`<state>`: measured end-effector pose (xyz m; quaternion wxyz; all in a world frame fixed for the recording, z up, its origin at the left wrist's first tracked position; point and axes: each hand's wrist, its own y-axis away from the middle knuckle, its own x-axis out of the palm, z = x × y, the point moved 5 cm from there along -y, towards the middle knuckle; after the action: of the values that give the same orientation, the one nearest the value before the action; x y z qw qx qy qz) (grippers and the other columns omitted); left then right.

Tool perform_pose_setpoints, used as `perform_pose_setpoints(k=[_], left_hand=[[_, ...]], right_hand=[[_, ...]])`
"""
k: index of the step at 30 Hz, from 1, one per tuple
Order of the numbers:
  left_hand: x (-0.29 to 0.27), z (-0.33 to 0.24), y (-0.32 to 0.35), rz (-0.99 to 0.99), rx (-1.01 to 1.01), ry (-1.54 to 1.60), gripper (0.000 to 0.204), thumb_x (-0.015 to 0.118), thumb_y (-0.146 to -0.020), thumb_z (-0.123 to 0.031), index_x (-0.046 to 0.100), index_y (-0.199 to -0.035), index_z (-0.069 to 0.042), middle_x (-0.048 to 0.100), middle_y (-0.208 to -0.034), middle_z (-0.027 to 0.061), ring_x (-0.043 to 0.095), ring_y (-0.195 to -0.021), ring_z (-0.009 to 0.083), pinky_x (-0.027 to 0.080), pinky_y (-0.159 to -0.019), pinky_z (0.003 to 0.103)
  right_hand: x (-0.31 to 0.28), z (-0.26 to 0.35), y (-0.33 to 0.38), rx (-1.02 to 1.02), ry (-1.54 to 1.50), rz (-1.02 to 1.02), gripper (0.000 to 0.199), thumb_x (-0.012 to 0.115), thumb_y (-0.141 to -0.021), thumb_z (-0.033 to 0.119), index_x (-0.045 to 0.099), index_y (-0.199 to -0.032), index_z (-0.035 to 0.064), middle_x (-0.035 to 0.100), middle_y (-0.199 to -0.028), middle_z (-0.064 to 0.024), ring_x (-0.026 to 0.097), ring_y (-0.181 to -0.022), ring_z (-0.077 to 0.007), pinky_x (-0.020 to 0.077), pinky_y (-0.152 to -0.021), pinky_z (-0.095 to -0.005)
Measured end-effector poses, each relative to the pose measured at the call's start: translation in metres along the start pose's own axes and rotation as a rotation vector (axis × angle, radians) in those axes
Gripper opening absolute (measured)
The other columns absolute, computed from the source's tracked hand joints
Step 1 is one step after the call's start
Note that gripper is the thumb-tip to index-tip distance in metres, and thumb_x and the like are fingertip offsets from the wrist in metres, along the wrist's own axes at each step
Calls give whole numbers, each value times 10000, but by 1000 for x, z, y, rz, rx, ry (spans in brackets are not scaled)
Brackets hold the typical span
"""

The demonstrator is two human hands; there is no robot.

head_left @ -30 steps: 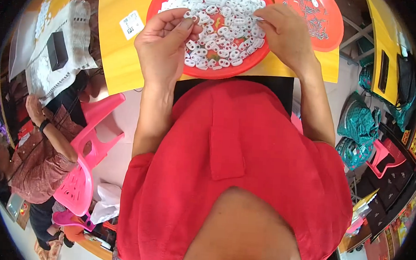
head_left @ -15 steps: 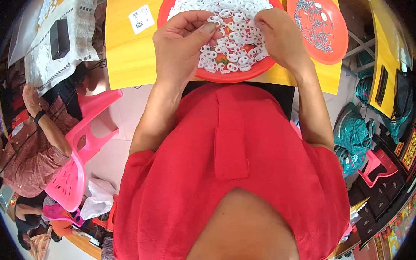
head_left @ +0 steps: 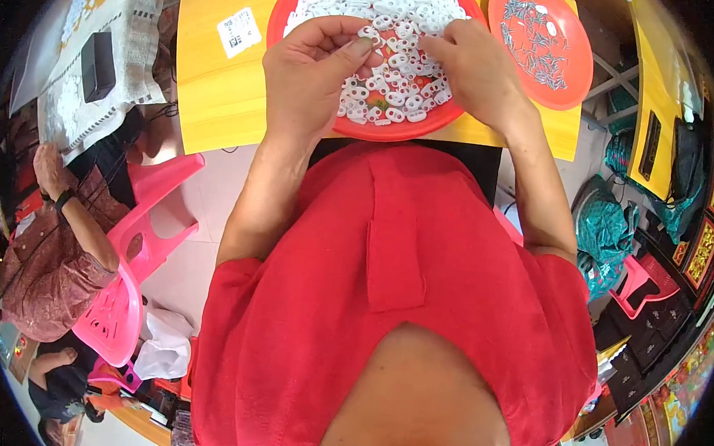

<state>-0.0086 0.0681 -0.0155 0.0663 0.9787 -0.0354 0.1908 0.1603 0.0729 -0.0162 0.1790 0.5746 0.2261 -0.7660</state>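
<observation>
My left hand (head_left: 312,71) is closed over the left side of a red tray (head_left: 402,131), pinching a small white plastic piece (head_left: 370,35) between thumb and forefinger. The tray holds a heap of white oval two-holed plastic pieces (head_left: 377,2), thinner near the front, where the tray's patterned bottom shows through. My right hand (head_left: 486,72) reaches in from the right, fingers bent together and tips down at the loose pieces. Whatever those fingertips grip is too small or hidden to make out.
Right of the tray lies a red plate (head_left: 570,77) of small grey metal pins. A white printed label (head_left: 238,33) sits on the yellow table (head_left: 202,94). At the left, a person (head_left: 74,232) sits on a pink chair (head_left: 114,315) near a cloth-covered table holding a black box (head_left: 99,66).
My right hand has shifted left and its fingertips are now closer to my left hand, over the loose pieces. My left hand keeps its pinch, nearly still.
</observation>
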Motion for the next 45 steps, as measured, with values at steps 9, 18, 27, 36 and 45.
perform_pose_setpoints(k=[9, 18, 27, 36, 45], left_hand=[[3, 2, 5, 27, -26, 60, 151, 575, -756, 41, 572, -906, 57, 602, -746, 98, 595, -649, 137, 470, -551, 209], [16, -1, 13, 86, -73, 163, 169, 565, -757, 54, 580, -926, 45, 603, -754, 101, 593, -650, 139, 483, -561, 219], [15, -3, 14, 138, -45, 145, 177, 552, -769, 51, 562, -945, 57, 599, -802, 126, 592, -680, 164, 499, -593, 254], [17, 1, 14, 116, -45, 186, 174, 555, -765, 51, 567, -939, 51, 603, -791, 107, 588, -662, 136, 478, -572, 219], [23, 4, 15, 116, -23, 221, 152, 566, -770, 37, 562, -921, 43, 601, -793, 105, 587, -677, 138, 479, -589, 226]], right_hand=[[-11, -11, 4, 447, -1378, -137, 178, 541, -808, 60, 607, -973, 40, 604, -757, -79, 569, -670, -155, 442, -554, -255], [-11, 9, 8, 417, -1921, -108, 227, 551, -809, 48, 556, -1013, -50, 603, -843, -95, 563, -730, -119, 466, -640, -234], [-13, 16, 7, 397, -1619, -185, 196, 548, -795, 1, 572, -987, -34, 598, -799, -54, 542, -702, -90, 447, -608, -200], [-28, 33, 7, 336, -1206, -136, 221, 547, -775, -10, 564, -993, -35, 586, -793, -23, 516, -737, -55, 425, -671, -191], [-16, 28, 8, 441, -1538, -244, 170, 567, -796, 58, 546, -943, -24, 573, -778, -22, 518, -707, -62, 422, -619, -183]])
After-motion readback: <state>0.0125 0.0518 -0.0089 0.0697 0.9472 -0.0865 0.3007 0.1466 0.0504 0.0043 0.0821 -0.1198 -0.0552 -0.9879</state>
